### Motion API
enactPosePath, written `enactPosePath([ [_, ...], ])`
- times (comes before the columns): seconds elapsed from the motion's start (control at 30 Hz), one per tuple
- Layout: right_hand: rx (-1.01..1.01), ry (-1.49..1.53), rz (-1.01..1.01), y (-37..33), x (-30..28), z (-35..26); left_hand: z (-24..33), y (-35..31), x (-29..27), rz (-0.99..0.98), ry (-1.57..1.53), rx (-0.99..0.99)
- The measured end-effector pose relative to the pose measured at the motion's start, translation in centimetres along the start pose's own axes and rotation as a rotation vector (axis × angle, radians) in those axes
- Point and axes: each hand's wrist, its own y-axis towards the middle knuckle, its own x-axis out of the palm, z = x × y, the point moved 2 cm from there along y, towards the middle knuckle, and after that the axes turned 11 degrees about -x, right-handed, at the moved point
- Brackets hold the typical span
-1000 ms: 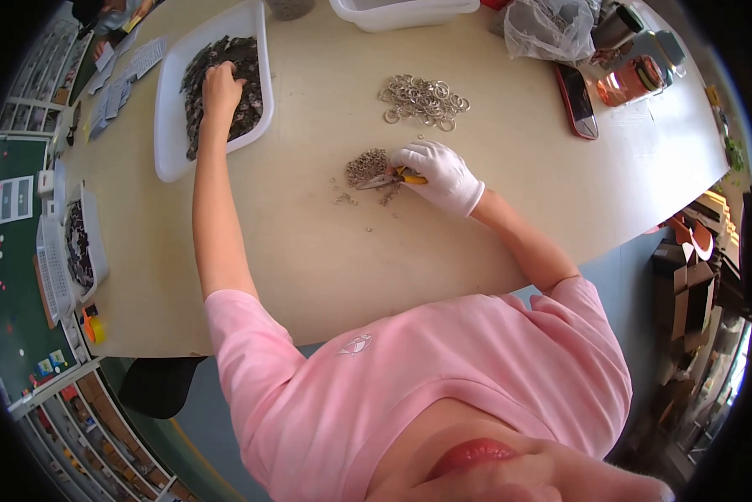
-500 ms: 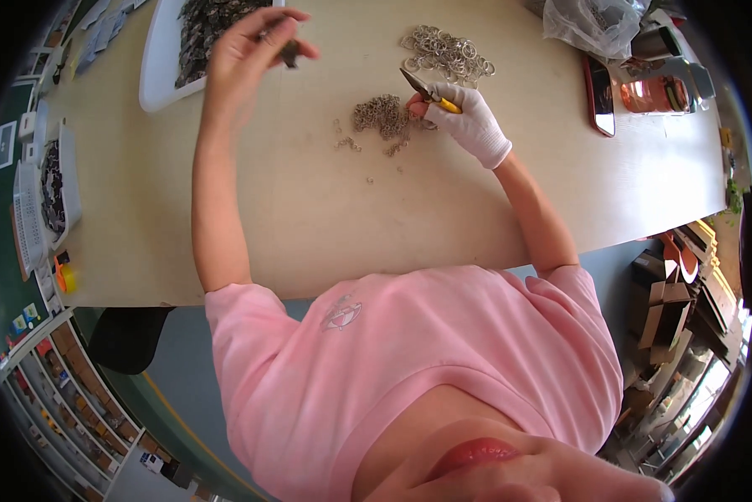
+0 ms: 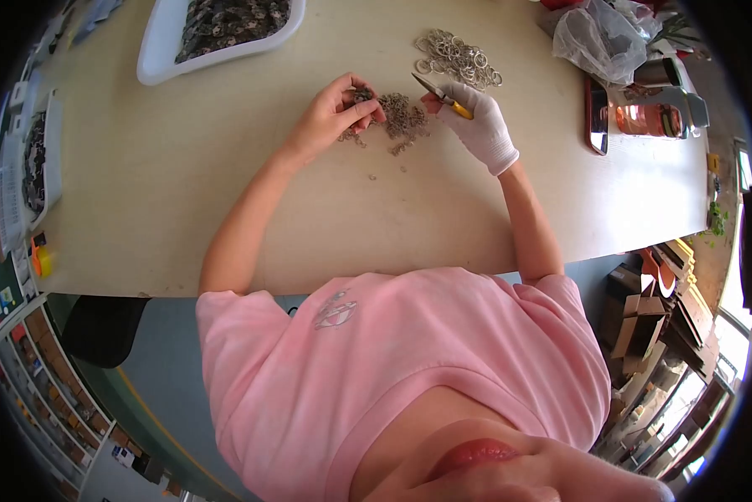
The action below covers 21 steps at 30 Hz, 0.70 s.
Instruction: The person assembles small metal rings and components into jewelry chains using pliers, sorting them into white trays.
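Taking the heap of small rings (image 3: 405, 117) as clock centre, twelve pointing away from the person. Nearest, loose small rings (image 3: 372, 176) are lying at seven o'clock on the pale surface (image 3: 342, 226). At nine, just beside the heap, the bare left hand's (image 3: 338, 113) grip is pinching a dark piece (image 3: 362, 94), mostly hidden by the fingers. At three, the gloved right hand's (image 3: 480, 125) grip is wrapping round yellow-handled pliers (image 3: 439, 93), nose pointing to eleven; we aren't managing to tell whether the tips are meeting.

Handling, our judgement: we are doing best by pinching the piece near its edge, leaving most of it exposed, angling the plier nose off the bare fingers, and keeping wrists clear of the small rings, which are likely scattering if brushed.

Farther: larger rings (image 3: 459, 60) are lying loose, no container, between one and two. At ten, a white tray (image 3: 150, 63) is holding a broad layer of dark pieces (image 3: 229, 29). Far out at nine, a white container (image 3: 53, 163) is holding dark bits (image 3: 34, 163), too small to identify. At two, a clear bag (image 3: 598, 42) is bulging, contents unclear.
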Motion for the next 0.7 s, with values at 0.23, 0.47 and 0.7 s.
enactPosePath([
  [0.23,-0.177,-0.548,-0.168,-2.4,-0.7,-2.1,-0.3,0.1,-0.3,0.003,-0.086,0.066],
  [0.47,-0.466,-0.643,-0.053,-3.0,0.1,-2.2,-0.5,0.1,-0.3,-0.021,-0.135,0.058],
  [0.7,-0.477,-0.712,-0.082,-3.4,0.2,-2.2,-0.5,-0.3,-0.1,-0.029,-0.127,0.025],
])
